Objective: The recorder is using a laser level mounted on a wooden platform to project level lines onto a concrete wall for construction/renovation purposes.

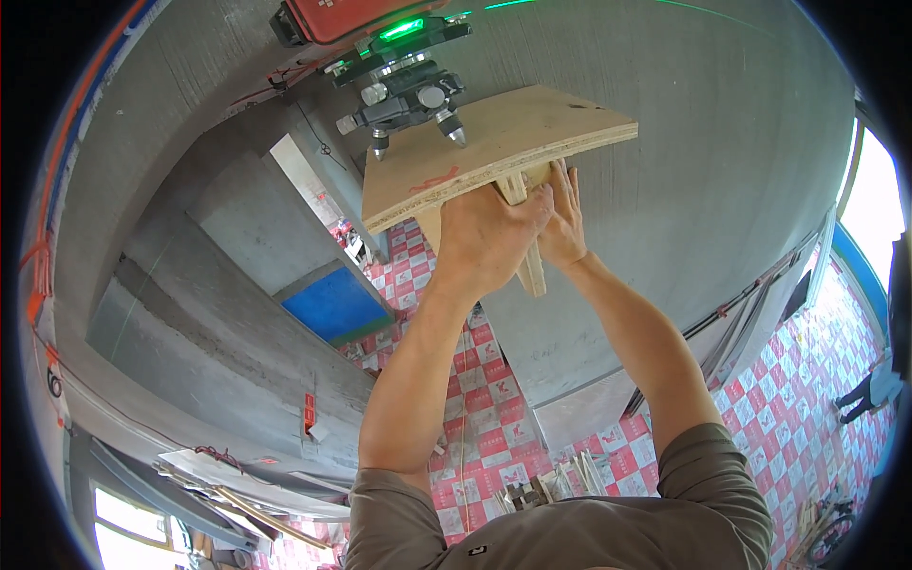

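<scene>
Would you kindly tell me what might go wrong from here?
The laser level has a tripod foot near the left edge of the plywood board; a jolt might topple it. The left hand and right hand are at the wooden strip beneath, so a slip might pinch fingers.

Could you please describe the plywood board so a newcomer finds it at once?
By the large grey wall, look just above the bare left hand and bare right hand. There a broad tan plywood board sits beneath a red-and-black device with a green light. Unlike the narrow pale wooden strip below, it bears a red mark.
</scene>
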The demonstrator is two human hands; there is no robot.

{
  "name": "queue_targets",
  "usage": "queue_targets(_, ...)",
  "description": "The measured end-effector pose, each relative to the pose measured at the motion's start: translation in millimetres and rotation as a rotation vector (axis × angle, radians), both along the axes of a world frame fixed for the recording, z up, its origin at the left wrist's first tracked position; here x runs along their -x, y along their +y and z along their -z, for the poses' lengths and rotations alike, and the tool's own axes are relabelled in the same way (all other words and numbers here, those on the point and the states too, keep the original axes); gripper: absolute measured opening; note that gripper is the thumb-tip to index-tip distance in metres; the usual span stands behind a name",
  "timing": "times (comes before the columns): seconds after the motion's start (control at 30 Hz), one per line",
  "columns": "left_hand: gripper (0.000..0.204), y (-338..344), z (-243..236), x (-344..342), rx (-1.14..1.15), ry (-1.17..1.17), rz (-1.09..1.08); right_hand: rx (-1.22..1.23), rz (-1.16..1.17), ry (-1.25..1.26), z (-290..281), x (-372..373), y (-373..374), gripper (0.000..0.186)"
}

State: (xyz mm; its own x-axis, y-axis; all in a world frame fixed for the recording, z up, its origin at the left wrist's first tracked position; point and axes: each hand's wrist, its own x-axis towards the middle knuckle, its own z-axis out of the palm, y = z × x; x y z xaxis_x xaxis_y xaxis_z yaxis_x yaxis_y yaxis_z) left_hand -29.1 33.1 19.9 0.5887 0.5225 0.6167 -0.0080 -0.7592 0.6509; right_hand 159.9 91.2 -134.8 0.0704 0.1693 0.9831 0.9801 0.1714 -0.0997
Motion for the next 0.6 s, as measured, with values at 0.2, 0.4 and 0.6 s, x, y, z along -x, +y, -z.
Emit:
queue_targets(0.2, 0.033, 5.6, 3.7, -3.5, -0.058, -0.010, 0.003, 0.008, 0.011, 0.001, -1.1, -0.8, 0.0, 0.075)
queue_targets(0.4, 0.033, 9.0, 5.6, -3.9, -0.116, -0.038, 0.026, 0.006, -0.002, 0.007, -4.3, 1.9, -3.9, 0.076)
queue_targets(0.6, 0.034, 7.7, 5.8, -4.8, -0.034, -0.043, 0.045, 0.002, -0.023, 0.027, -4.4, 0.9, -4.5, 0.078)
